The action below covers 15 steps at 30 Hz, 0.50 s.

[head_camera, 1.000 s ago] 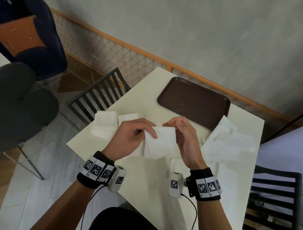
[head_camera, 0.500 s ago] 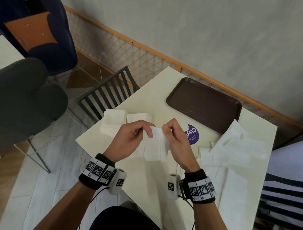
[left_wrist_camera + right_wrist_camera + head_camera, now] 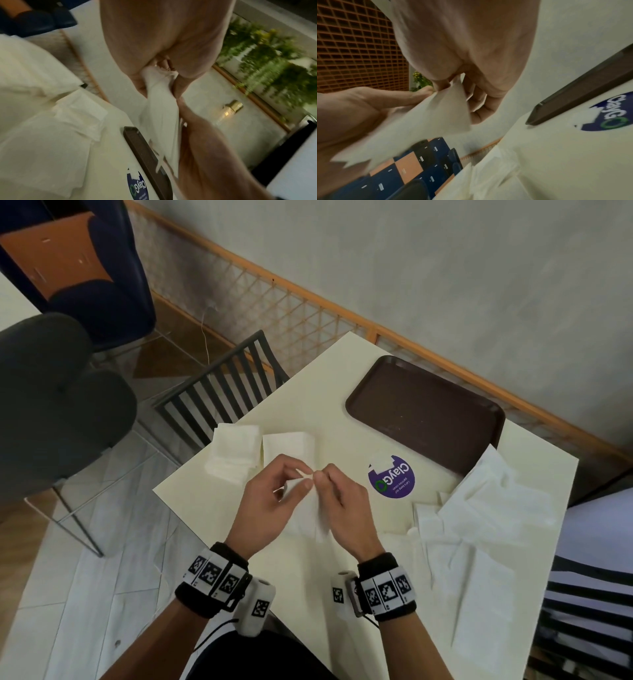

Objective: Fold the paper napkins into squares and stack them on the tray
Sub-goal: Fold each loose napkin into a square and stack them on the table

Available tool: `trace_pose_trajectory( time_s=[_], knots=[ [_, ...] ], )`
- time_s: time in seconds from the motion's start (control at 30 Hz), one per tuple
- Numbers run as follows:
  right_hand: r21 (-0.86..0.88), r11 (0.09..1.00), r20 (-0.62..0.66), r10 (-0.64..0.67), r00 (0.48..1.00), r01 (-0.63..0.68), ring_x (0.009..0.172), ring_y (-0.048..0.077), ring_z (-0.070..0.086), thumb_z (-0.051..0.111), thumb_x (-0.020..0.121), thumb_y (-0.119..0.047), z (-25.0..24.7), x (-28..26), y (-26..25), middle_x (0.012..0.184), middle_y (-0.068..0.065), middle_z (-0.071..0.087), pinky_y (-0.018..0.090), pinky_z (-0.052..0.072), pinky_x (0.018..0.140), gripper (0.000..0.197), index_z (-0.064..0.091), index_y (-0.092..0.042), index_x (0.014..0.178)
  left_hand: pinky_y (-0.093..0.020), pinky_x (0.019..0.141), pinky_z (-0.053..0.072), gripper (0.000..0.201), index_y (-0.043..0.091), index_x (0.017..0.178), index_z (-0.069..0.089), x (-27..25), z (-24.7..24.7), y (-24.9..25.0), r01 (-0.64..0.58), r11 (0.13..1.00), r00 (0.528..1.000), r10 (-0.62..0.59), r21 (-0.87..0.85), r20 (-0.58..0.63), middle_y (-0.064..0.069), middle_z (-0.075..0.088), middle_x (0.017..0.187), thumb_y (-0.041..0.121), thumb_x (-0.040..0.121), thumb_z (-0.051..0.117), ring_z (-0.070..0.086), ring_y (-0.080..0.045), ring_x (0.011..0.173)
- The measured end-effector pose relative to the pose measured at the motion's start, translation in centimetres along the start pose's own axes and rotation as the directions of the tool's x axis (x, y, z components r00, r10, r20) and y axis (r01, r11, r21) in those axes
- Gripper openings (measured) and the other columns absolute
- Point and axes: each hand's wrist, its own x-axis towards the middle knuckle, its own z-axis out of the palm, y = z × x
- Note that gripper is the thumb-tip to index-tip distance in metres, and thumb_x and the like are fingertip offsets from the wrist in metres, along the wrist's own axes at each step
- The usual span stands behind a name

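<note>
A white paper napkin [image 3: 310,510] hangs above the table between both hands. My left hand [image 3: 274,501] and my right hand [image 3: 342,501] pinch its top edge together at one spot. In the left wrist view the napkin [image 3: 159,117] droops from the pinching fingertips [image 3: 163,65]; in the right wrist view the napkin [image 3: 426,121] hangs blurred from the fingertips [image 3: 441,85]. The brown tray [image 3: 424,412] lies at the table's far side with nothing on it. Two folded white napkins [image 3: 236,451] [image 3: 287,445] lie at the table's left edge.
A heap of unfolded white napkins [image 3: 486,508] covers the table's right side beside the tray. A round purple sticker [image 3: 392,479] is on the cream table [image 3: 329,392]. Dark slatted chairs [image 3: 222,392] [image 3: 589,611] stand at the left and right edges.
The hands have come together, bringing the napkin's two top corners to one point, and the napkin has gone from a flat spread sheet to a narrow hanging fold. The head view shifted left.
</note>
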Motion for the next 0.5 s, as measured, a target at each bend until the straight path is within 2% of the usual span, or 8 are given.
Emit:
trace_pose_trajectory(
  time_s=[0.07, 0.17, 0.23, 0.33, 0.37, 0.43, 0.47, 0.5],
  knots=[
    [-0.022, 0.999, -0.054, 0.032, 0.998, -0.034, 0.062, 0.007, 0.037, 0.055, 0.116, -0.027, -0.1, 0.1, 1.4, 0.065, -0.013, 0.043, 0.026, 0.039, 0.059, 0.041, 0.041, -0.029, 0.077, -0.045, 0.079, 0.050, 0.012, 0.028, 0.106, 0.072, -0.4, -0.5, -0.9, 0.014, 1.000, 1.000, -0.013, 0.013, -0.020, 0.002, 0.073, 0.099, 0.017, 0.102, 0.074, 0.066, -0.020, 0.093],
    [0.091, 0.986, -0.107, 0.151, 0.983, -0.141, 0.069, 0.011, 0.051, 0.054, 0.116, -0.031, 0.4, -0.4, 3.1, 0.073, -0.005, 0.057, 0.050, 0.062, 0.072, 0.029, 0.050, -0.021, 0.090, -0.042, 0.077, 0.049, 0.011, 0.031, 0.103, 0.073, -0.8, -1.1, -1.9, 0.045, 0.997, 0.999, -0.043, 0.066, -0.033, 0.003, 0.074, 0.097, 0.021, 0.102, 0.074, 0.065, -0.025, 0.090],
    [0.136, 0.975, -0.042, 0.183, 0.982, -0.176, 0.068, 0.012, 0.056, 0.060, 0.114, -0.032, 1.1, -1.0, 3.2, 0.075, 0.003, 0.062, 0.043, 0.060, 0.070, 0.018, 0.049, -0.019, 0.105, -0.036, 0.073, 0.047, 0.010, 0.032, 0.101, 0.075, -0.6, -1.3, -2.4, 0.071, 0.994, 0.994, -0.064, 0.082, -0.092, 0.004, 0.076, 0.097, 0.022, 0.101, 0.075, 0.064, -0.026, 0.084],
    [0.028, 0.989, 0.055, 0.144, 0.988, -0.145, 0.060, 0.011, 0.058, 0.068, 0.107, -0.019, 2.2, -1.5, 4.3, 0.070, -0.001, 0.067, 0.023, 0.050, 0.064, 0.019, 0.049, -0.020, 0.106, -0.037, 0.067, 0.049, 0.013, 0.035, 0.099, 0.077, 0.5, -1.8, -4.7, 0.108, 0.982, 0.982, -0.081, 0.156, -0.168, 0.004, 0.077, 0.089, 0.023, 0.102, 0.074, 0.057, -0.027, 0.067],
    [0.005, 0.985, 0.057, 0.171, 0.984, -0.171, 0.060, 0.009, 0.061, 0.067, 0.107, -0.015, 2.5, -1.3, 5.0, 0.072, -0.004, 0.070, 0.021, 0.051, 0.064, 0.018, 0.051, -0.021, 0.104, -0.038, 0.065, 0.048, 0.017, 0.035, 0.100, 0.078, 1.0, -2.0, -6.0, 0.119, 0.972, 0.980, -0.082, 0.202, -0.183, 0.001, 0.076, 0.082, 0.019, 0.104, 0.072, 0.055, -0.029, 0.064],
    [-0.053, 0.970, 0.034, 0.239, 0.970, -0.237, 0.062, 0.007, 0.063, 0.062, 0.108, -0.008, 3.3, -0.6, 6.7, 0.077, -0.005, 0.073, 0.022, 0.053, 0.062, 0.019, 0.052, -0.023, 0.101, -0.032, 0.063, 0.045, 0.029, 0.034, 0.107, 0.077, 1.7, -2.0, -8.4, 0.117, 0.939, 0.981, -0.059, 0.324, -0.184, -0.002, 0.071, 0.072, 0.008, 0.107, 0.062, 0.054, -0.019, 0.059],
    [-0.087, 0.960, 0.027, 0.269, 0.963, -0.266, 0.063, 0.007, 0.063, 0.059, 0.107, -0.005, 3.8, -0.1, 7.5, 0.079, -0.003, 0.073, 0.026, 0.055, 0.063, 0.021, 0.053, -0.024, 0.100, -0.028, 0.069, 0.046, 0.032, 0.029, 0.114, 0.076, 1.9, -1.7, -9.3, 0.115, 0.918, 0.984, -0.053, 0.379, -0.170, -0.002, 0.071, 0.075, 0.004, 0.107, 0.058, 0.057, -0.013, 0.062],
    [-0.123, 0.950, 0.029, 0.293, 0.956, -0.288, 0.067, 0.013, 0.065, 0.055, 0.106, -0.003, 4.2, 0.3, 8.1, 0.081, 0.000, 0.073, 0.032, 0.056, 0.065, 0.021, 0.054, -0.023, 0.101, -0.027, 0.080, 0.048, 0.032, 0.024, 0.120, 0.074, 1.9, -1.4, -10.1, 0.112, 0.895, 0.987, -0.050, 0.433, -0.153, -0.003, 0.076, 0.088, 0.001, 0.107, 0.056, 0.065, -0.012, 0.074]
  ],
)
